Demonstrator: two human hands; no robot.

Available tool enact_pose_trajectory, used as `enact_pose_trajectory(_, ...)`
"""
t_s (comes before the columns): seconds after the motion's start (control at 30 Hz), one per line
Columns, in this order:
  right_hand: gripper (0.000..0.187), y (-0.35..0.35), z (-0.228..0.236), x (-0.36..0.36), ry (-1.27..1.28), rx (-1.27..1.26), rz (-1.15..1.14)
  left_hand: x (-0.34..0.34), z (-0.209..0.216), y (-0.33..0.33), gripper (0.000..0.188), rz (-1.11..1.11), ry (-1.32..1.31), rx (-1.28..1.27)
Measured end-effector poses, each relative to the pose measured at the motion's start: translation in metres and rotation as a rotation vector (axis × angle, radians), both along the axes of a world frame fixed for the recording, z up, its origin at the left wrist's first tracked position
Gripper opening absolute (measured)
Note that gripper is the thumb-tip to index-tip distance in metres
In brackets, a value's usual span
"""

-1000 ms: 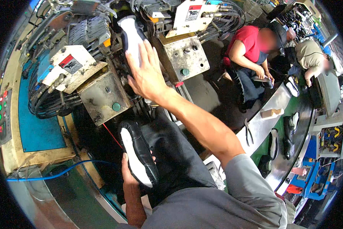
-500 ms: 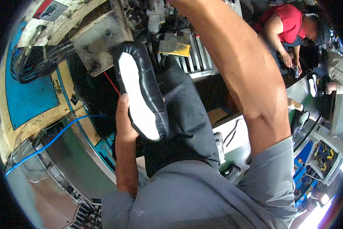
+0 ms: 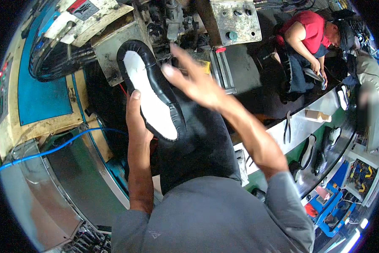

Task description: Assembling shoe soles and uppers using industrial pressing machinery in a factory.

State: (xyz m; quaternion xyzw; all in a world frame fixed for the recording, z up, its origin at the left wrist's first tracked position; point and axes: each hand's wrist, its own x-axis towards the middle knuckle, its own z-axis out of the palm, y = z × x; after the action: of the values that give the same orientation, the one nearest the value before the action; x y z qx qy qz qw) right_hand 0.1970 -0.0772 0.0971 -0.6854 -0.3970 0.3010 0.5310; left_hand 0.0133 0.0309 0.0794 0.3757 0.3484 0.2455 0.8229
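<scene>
One shoe (image 3: 152, 93): white side up, at the lap's (image 3: 200, 156) far left.
Left hand (image 3: 137, 120): holds its left edge; firm grip should steady it.
Right hand (image 3: 201, 85): fingers wide, seemingly empty, just right.

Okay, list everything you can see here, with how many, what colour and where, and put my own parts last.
Held shoe: 1, black with white underside, centre
Control boxes: 2, worn grey, top centre and behind the shoe
Warning label: 1, red and grey, top left
Panel: 1, blue, left
Hose: 1, blue, lower left
Pincers: 1, dark, right, on pale ledge
Block: 1, tan, beyond pincers
Other shoes: several, black and white, right
Rack: 1, blue, lower right
People: 2, red and beige tops, upper right
Shirt: 1, grey, bottom
Trousers: black, below shoe
Left grip: 1, bare, holding shoe
Right grip: 1, bare, blurred, right of shoe
</scene>
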Motion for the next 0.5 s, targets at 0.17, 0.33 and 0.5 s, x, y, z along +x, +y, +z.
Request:
enact_pose_trajectory(0.17,0.078,-0.055,-0.027,-0.101,0.661,0.132,-0.056,-0.027,-0.002,-0.029,0.081,-0.129,-0.052,0.222)
enact_pose_trajectory(0.33,0.075,-0.077,-0.042,-0.131,0.763,0.166,-0.073,-0.064,0.002,-0.072,0.103,-0.199,-0.242,0.145)
enact_pose_trajectory(0.5,0.077,-0.089,-0.016,-0.142,0.663,-0.451,0.294,-0.129,-0.015,-0.089,0.095,0.007,-0.187,0.114)
